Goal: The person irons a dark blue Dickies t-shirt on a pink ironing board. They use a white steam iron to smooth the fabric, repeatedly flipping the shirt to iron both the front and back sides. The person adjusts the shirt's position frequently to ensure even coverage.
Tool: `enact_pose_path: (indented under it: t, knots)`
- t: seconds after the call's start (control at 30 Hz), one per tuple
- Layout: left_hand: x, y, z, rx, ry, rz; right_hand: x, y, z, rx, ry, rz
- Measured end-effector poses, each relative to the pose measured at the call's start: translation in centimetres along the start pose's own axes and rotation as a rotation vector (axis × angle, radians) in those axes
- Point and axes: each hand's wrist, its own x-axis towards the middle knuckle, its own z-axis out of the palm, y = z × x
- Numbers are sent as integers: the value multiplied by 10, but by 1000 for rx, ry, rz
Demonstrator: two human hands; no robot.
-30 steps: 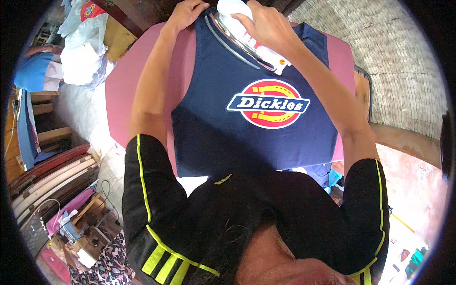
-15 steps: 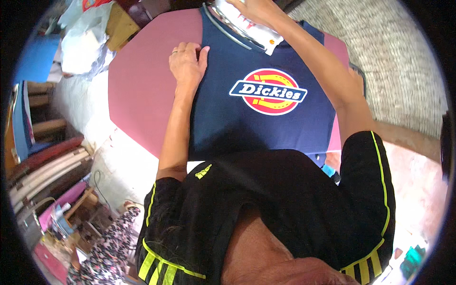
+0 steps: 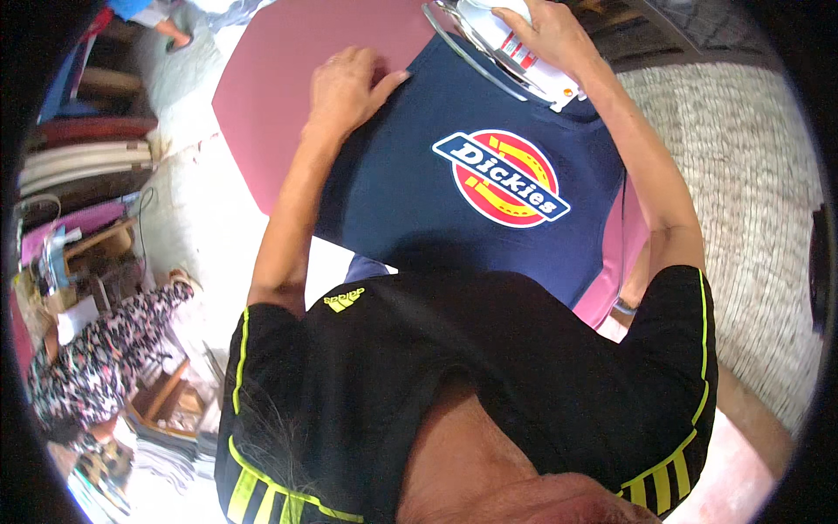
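A dark navy garment lies spread over a dusty-pink board. Its round red, white and yellow printed emblem slants down toward the right. My right hand is wrapped round the top of a white clothes iron with a shiny metal base, at the garment's far part. The iron's far end is cut off by the picture's upper rim. Along the garment's far left edge rests my left hand, slightly blurred, fingers stretched out and thumb apart, its thumb tip over the navy cloth.
Beyond the board on the right is a woven, ribbed mat-like surface. Stacked boards and cloths fill the left side. A person in patterned clothing is at the lower left, and another person's foot shows at the upper left.
My view has turned, so the board, garment and emblem appear rotated clockwise. The iron, still in my right hand, appears farther right. My left hand stays near the garment's left edge.
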Motion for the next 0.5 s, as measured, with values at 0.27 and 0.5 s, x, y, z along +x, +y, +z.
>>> enact_pose_path:
  t: [0.27, 0.5]
  knots:
    - [-82, 6, -25, 8, 105, -399, -4, 0, 2, 2, -212, -489]
    - [-97, 5, -19, 20, 207, -406, 11, -71, 28, 120, -214, -647]
